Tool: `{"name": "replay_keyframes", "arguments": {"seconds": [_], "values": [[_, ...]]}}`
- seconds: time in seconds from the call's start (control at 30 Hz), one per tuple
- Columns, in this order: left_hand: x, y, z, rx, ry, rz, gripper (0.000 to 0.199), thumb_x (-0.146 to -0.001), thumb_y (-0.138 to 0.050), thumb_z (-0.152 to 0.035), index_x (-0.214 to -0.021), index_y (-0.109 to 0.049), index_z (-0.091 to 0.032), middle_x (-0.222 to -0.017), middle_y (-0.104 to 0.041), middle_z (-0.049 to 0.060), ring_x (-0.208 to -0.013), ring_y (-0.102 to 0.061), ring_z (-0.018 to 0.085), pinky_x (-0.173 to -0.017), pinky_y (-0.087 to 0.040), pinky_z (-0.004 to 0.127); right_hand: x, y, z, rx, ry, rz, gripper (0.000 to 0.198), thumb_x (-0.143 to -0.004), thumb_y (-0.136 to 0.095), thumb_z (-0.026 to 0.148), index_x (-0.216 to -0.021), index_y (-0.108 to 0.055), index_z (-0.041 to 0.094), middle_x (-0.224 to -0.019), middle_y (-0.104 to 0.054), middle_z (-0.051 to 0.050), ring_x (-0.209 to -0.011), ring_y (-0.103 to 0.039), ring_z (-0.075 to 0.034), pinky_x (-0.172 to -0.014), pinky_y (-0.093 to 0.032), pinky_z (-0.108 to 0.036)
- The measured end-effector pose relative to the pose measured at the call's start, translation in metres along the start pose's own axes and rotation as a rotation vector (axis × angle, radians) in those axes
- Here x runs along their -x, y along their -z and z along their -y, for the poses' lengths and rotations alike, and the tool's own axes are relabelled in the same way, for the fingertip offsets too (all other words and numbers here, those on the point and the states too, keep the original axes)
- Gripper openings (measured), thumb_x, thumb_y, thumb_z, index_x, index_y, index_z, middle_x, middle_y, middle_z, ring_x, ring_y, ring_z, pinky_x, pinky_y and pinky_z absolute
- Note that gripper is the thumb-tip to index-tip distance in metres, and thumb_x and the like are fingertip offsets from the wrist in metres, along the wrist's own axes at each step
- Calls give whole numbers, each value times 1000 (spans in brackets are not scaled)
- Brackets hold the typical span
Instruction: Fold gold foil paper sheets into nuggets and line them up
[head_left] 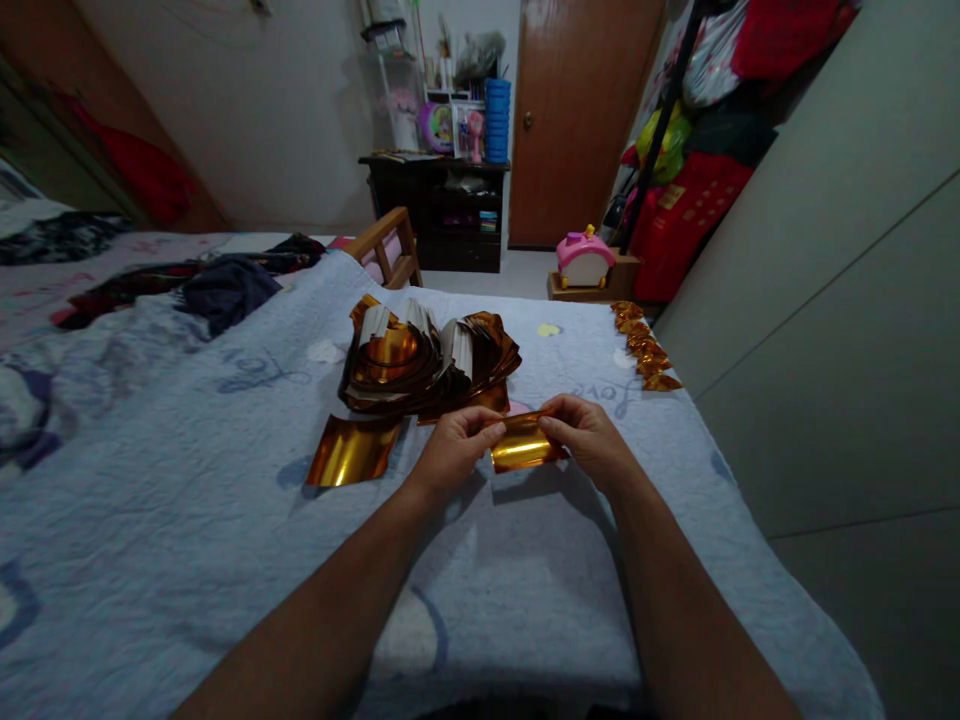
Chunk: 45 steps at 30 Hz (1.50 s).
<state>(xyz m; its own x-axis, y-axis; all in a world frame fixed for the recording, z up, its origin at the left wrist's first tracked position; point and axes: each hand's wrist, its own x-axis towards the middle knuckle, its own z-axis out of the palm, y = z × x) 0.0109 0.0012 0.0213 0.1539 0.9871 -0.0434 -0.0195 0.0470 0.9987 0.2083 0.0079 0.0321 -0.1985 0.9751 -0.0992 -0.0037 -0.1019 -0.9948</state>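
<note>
Between my two hands is a sheet of shiny gold foil paper [527,448], held just above the bedspread. My left hand [457,447] pinches its left upper corner between thumb and fingers. At the opposite upper corner, my right hand [589,435] grips it the same way. The sheet's far edge looks curled over, and its lower part hangs free. Just beyond my left hand lies a thick, curved stack of foil sheets [390,365] with pale backs showing. A single gold sheet [354,452] rests flat to the left of my left hand.
Folded gold foil pieces [643,345] lie in a row near the bed's right edge. The blue bedspread [225,560] spreads under everything. Crumpled dark clothes [229,290] are at the left. Past the bed stand a wooden chair [386,250] and a pink toy case [585,262].
</note>
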Motion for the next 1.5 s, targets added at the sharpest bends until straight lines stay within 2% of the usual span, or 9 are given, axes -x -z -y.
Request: {"name": "replay_keyframes", "arguments": {"seconds": [0.2,0.4,0.53,0.6,0.73,0.9,1.17,1.33,1.5], "values": [[0,0,1,17,50,55,27,-74,-74,-38,-85,-75,-13,-70,-64,2,-58,-50,10,-54,-35,22,0,0,1,5,-23,32,23,-71,-71,35,-82,-58,20,-72,-59,4,-55,-53,-10,-49,-43,-22],[2,0,-2,-82,21,22,24,-79,-70,-36,-88,-74,-14,-54,-55,-4,-42,-41,7,-45,-31,21,-5,3,-9,229,101,-10,11,-71,-61,26,-80,-61,20,-71,-58,2,-59,-53,-11,-54,-42,-24],[2,-1,1,-62,20,50,28,-86,-64,-37,-100,-71,-15,-53,-59,-3,-44,-52,10,-46,-36,19,-7,4,-14,300,138,-54,10,-72,-56,24,-79,-60,21,-67,-58,2,-59,-53,-13,-55,-41,-25],[2,-2,4,-21,38,58,29,-87,-63,-40,-102,-69,-15,-67,-68,2,-52,-62,13,-45,-40,19,-7,3,-14,287,163,-58,10,-73,-55,25,-81,-60,21,-70,-60,1,-62,-56,-14,-58,-43,-26],[2,-3,3,-9,-13,72,25,-88,-63,-36,-100,-71,-16,-98,-74,8,-82,-71,18,-64,-54,25,-5,1,-9,310,230,-62,10,-77,-57,27,-81,-63,20,-76,-66,-1,-70,-61,-16,-68,-47,-29],[2,0,0,-124,-155,70,21,-89,-62,-28,-101,-76,-20,-106,-76,8,-101,-68,22,-94,-51,37,-3,6,-3,368,291,-50,14,-74,-54,19,-82,-65,20,-91,-73,-5,-86,-65,-19,-82,-48,-32],[0,5,12,-414,-250,298,17,-82,-62,-16,-91,-77,-18,-99,-76,8,-94,-69,22,-90,-51,35,-5,20,-9,652,112,180,17,-66,-55,6,-75,-65,18,-81,-68,-2,-77,-60,-16,-70,-43,-26],[2,5,10,-607,-285,348,21,-82,-59,-11,-90,-76,-19,-97,-75,6,-91,-67,21,-87,-50,34,-4,20,-6,753,91,272,16,-65,-54,3,-66,-61,17,-68,-59,1,-65,-52,-13,-62,-37,-24],[4,6,11,-747,-334,309,11,-81,-67,-14,-80,-75,-22,-118,-70,8,-119,-57,28,-106,-41,46,-3,20,-4,766,74,337,17,-69,-56,4,-63,-63,18,-65,-58,1,-61,-50,-12,-59,-35,-24]]}}
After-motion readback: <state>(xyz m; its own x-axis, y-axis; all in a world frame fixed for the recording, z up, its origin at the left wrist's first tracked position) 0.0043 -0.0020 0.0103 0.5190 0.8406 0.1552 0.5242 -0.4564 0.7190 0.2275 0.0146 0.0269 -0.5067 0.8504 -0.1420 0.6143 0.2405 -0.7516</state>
